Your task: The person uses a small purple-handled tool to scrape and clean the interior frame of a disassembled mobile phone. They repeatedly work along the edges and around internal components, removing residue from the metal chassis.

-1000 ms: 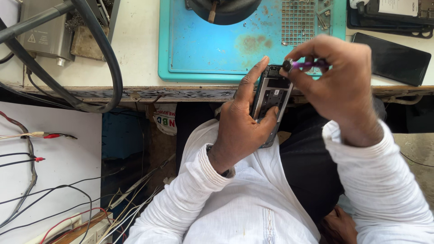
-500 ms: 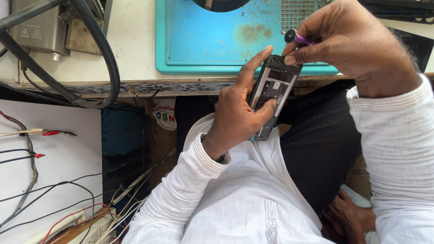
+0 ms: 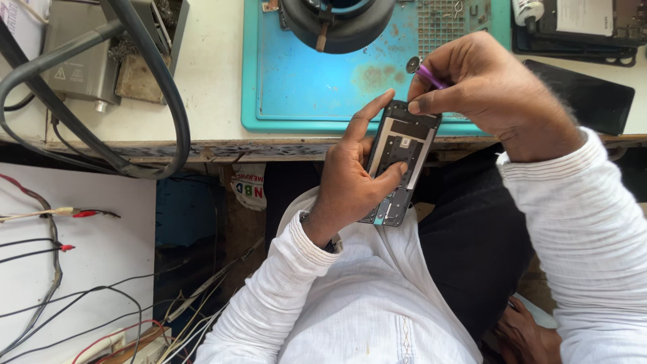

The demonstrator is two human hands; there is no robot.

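A: Item one, the opened phone (image 3: 399, 162)?

B: Dark, back cover off, inner frame and board showing. Held upright-tilted at centre of view, over the person's lap, its top end at the worktop (image 3: 202, 74) edge.

A: Left hand (image 3: 350, 182)?

B: Closed around the phone from its 9 o'clock side; thumb stretched up along the left edge, fingers wrapped under and curling onto the lower face.

A: Right hand (image 3: 492, 94)?

B: At 1 o'clock from the phone. Pinched shut on a small screwdriver (image 3: 426, 73) with a purple shaft and round metal cap; forefinger tip rests on the phone's top right corner. Whether the tool tip touches the phone cannot be told; it is hidden by the fingers.

A: Surroundings?

B: Teal work mat (image 3: 317, 87) on the worktop at 12 o'clock from the phone, stained in the middle. A black round fixture (image 3: 337, 23) stands on the mat at its top edge. A flat black panel (image 3: 586, 101) lies at 3 o'clock from the right hand. Grey metal box (image 3: 74, 54) and thick grey hose (image 3: 155, 101) at 10 o'clock. A white board (image 3: 101, 269) with red and black leads (image 3: 40, 222) at 8 o'clock, below worktop level. White sleeves on both arms.
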